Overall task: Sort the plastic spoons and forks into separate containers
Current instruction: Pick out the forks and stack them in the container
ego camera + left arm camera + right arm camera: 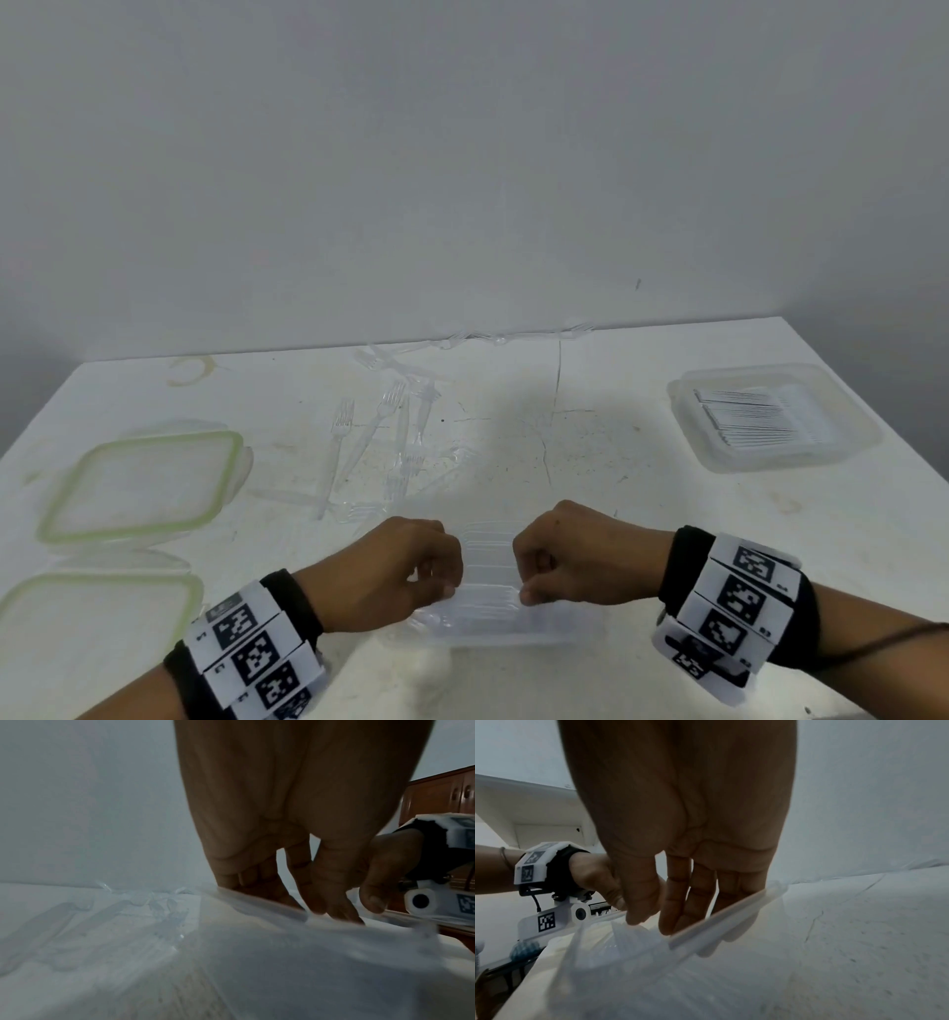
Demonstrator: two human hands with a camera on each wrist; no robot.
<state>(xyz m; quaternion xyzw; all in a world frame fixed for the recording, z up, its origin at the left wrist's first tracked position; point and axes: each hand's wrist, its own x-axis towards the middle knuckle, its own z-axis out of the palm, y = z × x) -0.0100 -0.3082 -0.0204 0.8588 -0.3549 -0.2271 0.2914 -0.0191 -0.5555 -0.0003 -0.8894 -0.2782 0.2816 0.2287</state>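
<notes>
Both hands grasp one clear container.
Your left hand (398, 565) and right hand (570, 552) pinch its (488, 624) opposite rims; forks (390, 437) lie beyond on the tabletop (616, 462).

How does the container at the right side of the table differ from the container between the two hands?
The right container lies far right, untouched; the near container lies at the front edge, gripped by the left hand and the right hand. The right container holds closely packed white pieces; the near container holds clear cutlery in a loose row. Both are translucent, shallow, and lidless.
</notes>
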